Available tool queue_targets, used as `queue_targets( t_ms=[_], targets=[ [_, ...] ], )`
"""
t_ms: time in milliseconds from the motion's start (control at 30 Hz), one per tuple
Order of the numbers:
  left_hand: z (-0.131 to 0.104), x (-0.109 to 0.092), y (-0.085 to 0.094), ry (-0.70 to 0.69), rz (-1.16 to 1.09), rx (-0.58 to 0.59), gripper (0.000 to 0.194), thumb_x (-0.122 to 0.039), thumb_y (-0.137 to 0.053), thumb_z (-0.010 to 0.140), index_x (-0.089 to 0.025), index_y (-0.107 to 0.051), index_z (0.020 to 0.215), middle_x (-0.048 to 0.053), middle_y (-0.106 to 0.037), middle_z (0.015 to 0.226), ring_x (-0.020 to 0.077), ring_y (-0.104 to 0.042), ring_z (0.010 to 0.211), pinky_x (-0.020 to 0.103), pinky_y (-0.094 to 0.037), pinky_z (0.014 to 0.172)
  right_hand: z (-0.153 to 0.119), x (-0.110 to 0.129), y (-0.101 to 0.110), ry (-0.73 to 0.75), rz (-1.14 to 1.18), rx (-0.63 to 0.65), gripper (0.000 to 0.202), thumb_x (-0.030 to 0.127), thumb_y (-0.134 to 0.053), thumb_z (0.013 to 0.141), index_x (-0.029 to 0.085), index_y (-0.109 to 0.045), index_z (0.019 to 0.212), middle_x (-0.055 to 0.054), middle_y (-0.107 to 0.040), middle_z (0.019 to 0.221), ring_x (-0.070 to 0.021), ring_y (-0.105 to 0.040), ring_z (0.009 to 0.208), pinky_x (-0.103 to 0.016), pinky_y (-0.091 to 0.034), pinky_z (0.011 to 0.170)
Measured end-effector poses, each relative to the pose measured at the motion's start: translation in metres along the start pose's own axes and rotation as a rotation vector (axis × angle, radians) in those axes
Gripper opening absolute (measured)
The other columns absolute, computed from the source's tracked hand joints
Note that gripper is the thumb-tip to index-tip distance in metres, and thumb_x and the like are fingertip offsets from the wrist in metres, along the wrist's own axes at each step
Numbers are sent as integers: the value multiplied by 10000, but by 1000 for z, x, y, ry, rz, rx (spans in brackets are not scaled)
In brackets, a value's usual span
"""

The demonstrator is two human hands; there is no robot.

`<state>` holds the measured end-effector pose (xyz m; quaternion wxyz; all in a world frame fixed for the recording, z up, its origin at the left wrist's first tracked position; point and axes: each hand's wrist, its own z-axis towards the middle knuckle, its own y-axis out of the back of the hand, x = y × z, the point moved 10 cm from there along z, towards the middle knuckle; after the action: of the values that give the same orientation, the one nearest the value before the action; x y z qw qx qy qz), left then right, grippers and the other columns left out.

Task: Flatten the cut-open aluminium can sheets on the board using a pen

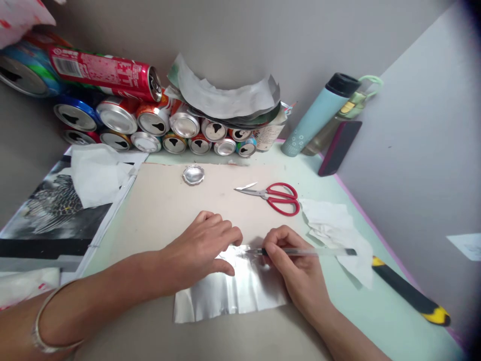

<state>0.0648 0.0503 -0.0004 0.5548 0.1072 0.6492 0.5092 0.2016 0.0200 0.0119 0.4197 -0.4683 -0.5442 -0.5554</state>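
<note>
A shiny sheet of thin metal (225,301) lies flat in front of me on the beige board. My left hand (208,240) rests over its upper left part, thumb and fingers apart, gripping nothing. My right hand (295,268) pinches a clear-barrelled pen (319,252) with a dark cap end. The pen lies nearly level, its tip pointing left at the sheet near my left fingertips. Part of the sheet's right side is hidden under my right hand. Beyond the hands are red-handled scissors (268,195), blades apart, and a small round silver metal piece (194,174).
Stacked drink cans (150,120) line the back wall, with curved cut metal sheets (229,98) on top. A light blue bottle (319,115) and a dark block (340,148) stand at back right. Crumpled tissue (338,230) and a black-and-yellow cutter (409,291) lie right; a bird picture (56,200) left.
</note>
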Motion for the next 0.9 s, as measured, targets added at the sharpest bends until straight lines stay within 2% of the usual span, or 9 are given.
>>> queue_targets(
  t_ms=[67, 200, 367, 433, 533, 600, 733, 900],
  targets=[
    [0, -1, 0, -11, 9, -3, 460, -397, -890, 791, -227, -546, 1044, -47, -590, 911, 186, -505, 874, 340, -279, 862, -3, 7, 0, 29, -21, -17, 256, 365, -690, 909, 207, -602, 728, 7, -585, 635, -146, -519, 572, -238, -418, 522],
    [0, -3, -1, -39, 15, 17, 440, -411, -879, 803, -229, -563, 1048, -35, -604, 930, 199, -509, 900, 346, -284, 865, -6, 11, -11, 32, -46, 30, 229, 348, -711, 889, 209, -614, 735, 7, -594, 636, -134, -494, 534, -233, -390, 478],
    [1, -5, -2, -45, 12, 24, 448, -387, -889, 793, -226, -552, 1040, -28, -606, 943, 206, -504, 904, 349, -274, 884, -14, 21, -14, 78, -154, 34, 220, 293, -639, 943, 220, -583, 743, 20, -554, 626, -131, -466, 523, -244, -357, 470],
    [0, -4, -2, -42, 5, 16, 457, -384, -894, 785, -227, -552, 1045, -30, -602, 940, 203, -501, 901, 346, -271, 883, -22, 37, -8, 136, -207, 21, 201, 272, -631, 964, 234, -593, 770, 2, -577, 665, -149, -509, 553, -260, -389, 485],
    [0, -2, -4, -40, -14, 19, 465, -400, -888, 789, -236, -553, 1067, -35, -602, 938, 196, -495, 894, 339, -271, 880, -38, 68, 14, 306, -233, -131, 103, 268, -661, 981, 269, -627, 884, -46, -626, 783, -214, -603, 711, -306, -476, 586],
    [-1, -2, -4, -40, -24, 21, 456, -411, -878, 800, -241, -552, 1070, -33, -608, 945, 195, -493, 896, 339, -272, 883, -42, 77, 21, 358, -226, -173, 83, 276, -648, 996, 279, -641, 912, -47, -620, 774, -216, -596, 698, -308, -466, 568],
    [-1, -3, -2, -46, -14, 8, 436, -407, -867, 815, -238, -556, 1068, -25, -608, 956, 199, -493, 907, 346, -272, 894, -25, 49, 5, 196, -202, -26, 166, 255, -643, 979, 246, -654, 813, -5, -600, 706, -150, -540, 578, -254, -415, 496],
    [0, -4, -4, -52, -5, 25, 443, -402, -875, 805, -229, -566, 1072, -28, -595, 948, 204, -492, 913, 348, -263, 890, -7, 12, -13, 42, -99, 97, 160, 266, -656, 942, 215, -615, 796, 24, -574, 685, -118, -483, 571, -220, -362, 492]
  ],
)
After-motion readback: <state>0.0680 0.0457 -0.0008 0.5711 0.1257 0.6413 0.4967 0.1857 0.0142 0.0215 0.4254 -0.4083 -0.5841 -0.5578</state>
